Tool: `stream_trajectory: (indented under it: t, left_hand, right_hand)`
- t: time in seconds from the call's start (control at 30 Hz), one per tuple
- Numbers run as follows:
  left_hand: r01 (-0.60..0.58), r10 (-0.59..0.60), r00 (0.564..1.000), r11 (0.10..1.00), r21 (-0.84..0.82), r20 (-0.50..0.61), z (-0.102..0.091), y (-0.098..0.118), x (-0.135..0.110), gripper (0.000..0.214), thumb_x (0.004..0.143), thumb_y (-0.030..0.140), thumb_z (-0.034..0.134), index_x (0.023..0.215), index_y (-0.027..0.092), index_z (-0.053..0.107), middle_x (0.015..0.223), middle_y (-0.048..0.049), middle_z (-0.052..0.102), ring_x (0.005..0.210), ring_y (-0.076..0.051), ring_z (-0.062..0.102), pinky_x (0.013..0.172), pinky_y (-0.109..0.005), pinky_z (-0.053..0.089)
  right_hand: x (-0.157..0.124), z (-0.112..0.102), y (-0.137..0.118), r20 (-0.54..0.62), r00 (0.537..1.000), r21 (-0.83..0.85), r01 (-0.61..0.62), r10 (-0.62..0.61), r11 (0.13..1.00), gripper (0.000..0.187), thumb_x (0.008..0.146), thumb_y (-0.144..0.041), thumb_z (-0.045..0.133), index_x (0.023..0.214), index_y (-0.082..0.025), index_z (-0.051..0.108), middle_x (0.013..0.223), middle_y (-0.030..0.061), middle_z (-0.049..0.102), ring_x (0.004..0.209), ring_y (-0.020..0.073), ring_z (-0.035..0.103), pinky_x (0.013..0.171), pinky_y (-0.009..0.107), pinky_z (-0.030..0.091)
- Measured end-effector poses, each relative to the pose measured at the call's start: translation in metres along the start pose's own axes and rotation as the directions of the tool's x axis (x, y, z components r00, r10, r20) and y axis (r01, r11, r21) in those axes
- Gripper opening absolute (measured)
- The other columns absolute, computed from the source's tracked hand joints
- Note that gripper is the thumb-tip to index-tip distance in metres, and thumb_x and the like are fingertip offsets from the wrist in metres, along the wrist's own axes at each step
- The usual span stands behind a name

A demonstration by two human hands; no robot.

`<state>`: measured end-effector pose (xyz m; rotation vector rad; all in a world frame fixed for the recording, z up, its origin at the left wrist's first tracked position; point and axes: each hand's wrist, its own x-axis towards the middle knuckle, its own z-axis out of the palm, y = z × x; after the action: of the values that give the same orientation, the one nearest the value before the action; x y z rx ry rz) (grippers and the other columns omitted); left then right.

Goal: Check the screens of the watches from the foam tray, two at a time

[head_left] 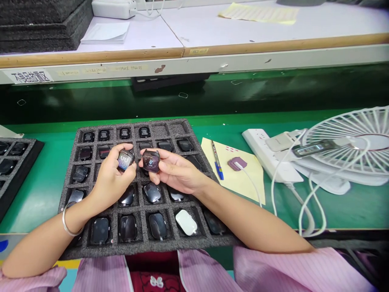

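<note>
Left watch point(124, 160) and right watch point(151, 161) held side by side above the tray point(136, 246)

From my end I see both hands occupied. The left hand point(112, 172) grips the left watch by its rim, thumb on the near edge and forefinger round the far one; the screen is lit with large digits. The right hand point(176, 168) pinches the right watch between thumb and fingers; that screen is dark with a small bright mark. The two watches are near each other but apart.

To do this well, I would hold only the edges, thumbs off the glass, and tilt both faces alike so glare hides neither screen. I would leave that gap so the cases do not knock, and stay low, so a slip ends on foam. The cases look smooth; I judge a loose pinch would let one slide.

Just beyond the left fingertips, the far-row watches point(125, 133) show small white text. Nearer the body from the right hand, a white watch point(186, 222) lies in its cell. Right of that hand are a pen point(216, 156) and a purple block point(237, 163) on yellow paper point(237, 182). The block's white cable point(252, 181) runs toward the right forearm, so I would mind that elbow. Farther right stand the power strip point(255, 138) and fan point(364, 140).
</note>
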<state>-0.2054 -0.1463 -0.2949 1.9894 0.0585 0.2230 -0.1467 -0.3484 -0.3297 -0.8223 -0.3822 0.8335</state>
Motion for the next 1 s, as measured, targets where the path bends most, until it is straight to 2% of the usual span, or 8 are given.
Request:
stream_trajectory:
  t: [0.23, 0.43, 0.63, 0.83, 1.0]
  left_hand:
    - [-0.017, 0.017, 1.000, 1.000, -0.001, 0.020, 0.0014, 0.0028, -0.0034, 0.045, 0.079, 0.027, 0.064, 0.124, 0.019, 0.061, 0.076, 0.0063, 0.051, 0.054, -0.009, 0.035, 0.049, -0.024, 0.030]
    - [-0.007, 0.007, 1.000, 1.000, -0.002, 0.021, 0.0007, -0.0028, -0.0012, 0.045, 0.079, 0.026, 0.063, 0.123, 0.018, 0.062, 0.076, 0.0044, 0.055, 0.061, -0.011, 0.045, 0.057, -0.025, 0.038]
    - [-0.010, 0.010, 1.000, 1.000, -0.007, 0.005, 0.0017, 0.0002, 0.0003, 0.045, 0.079, 0.027, 0.065, 0.123, 0.017, 0.062, 0.085, 0.0017, 0.062, 0.063, -0.011, 0.050, 0.058, -0.024, 0.041]
    - [-0.028, 0.028, 1.000, 0.999, 0.036, -0.009, 0.0003, 0.0006, -0.0004, 0.043, 0.079, 0.025, 0.064, 0.122, 0.017, 0.063, 0.083, 0.0032, 0.059, 0.059, -0.009, 0.043, 0.055, -0.025, 0.037]
    - [-0.002, 0.002, 1.000, 1.000, -0.027, 0.016, 0.0015, 0.0001, -0.0013, 0.047, 0.079, 0.025, 0.065, 0.125, 0.018, 0.061, 0.078, 0.0046, 0.057, 0.057, -0.010, 0.044, 0.052, -0.024, 0.035]
  right_hand:
    - [-0.0011, 0.0031, -0.0014, 0.018, 1.000, 0.010, -0.025, 0.025, 1.000, 0.053, 0.088, -0.040, 0.092, 0.130, -0.019, 0.068, 0.120, 0.0092, 0.079, 0.072, 0.0094, 0.068, 0.073, 0.025, 0.058]
    - [-0.0011, 0.0004, -0.0012, 0.000, 1.000, -0.020, -0.024, 0.024, 1.000, 0.056, 0.088, -0.042, 0.091, 0.131, -0.019, 0.066, 0.124, 0.0107, 0.078, 0.070, 0.0093, 0.066, 0.074, 0.028, 0.059]
    - [-0.0005, 0.0024, -0.0027, 0.016, 0.999, 0.018, -0.032, 0.031, 0.999, 0.054, 0.088, -0.041, 0.091, 0.131, -0.018, 0.067, 0.121, 0.0100, 0.079, 0.070, 0.0090, 0.067, 0.072, 0.025, 0.058]
    - [-0.0024, 0.0013, -0.0026, 0.003, 1.000, 0.000, -0.022, 0.022, 1.000, 0.055, 0.087, -0.041, 0.091, 0.131, -0.018, 0.067, 0.121, 0.0113, 0.079, 0.069, 0.0099, 0.064, 0.073, 0.028, 0.057]
    - [-0.0034, -0.0002, -0.0015, 0.007, 1.000, -0.012, -0.021, 0.021, 1.000, 0.056, 0.088, -0.042, 0.091, 0.132, -0.019, 0.066, 0.125, 0.0117, 0.077, 0.071, 0.0103, 0.064, 0.076, 0.030, 0.057]
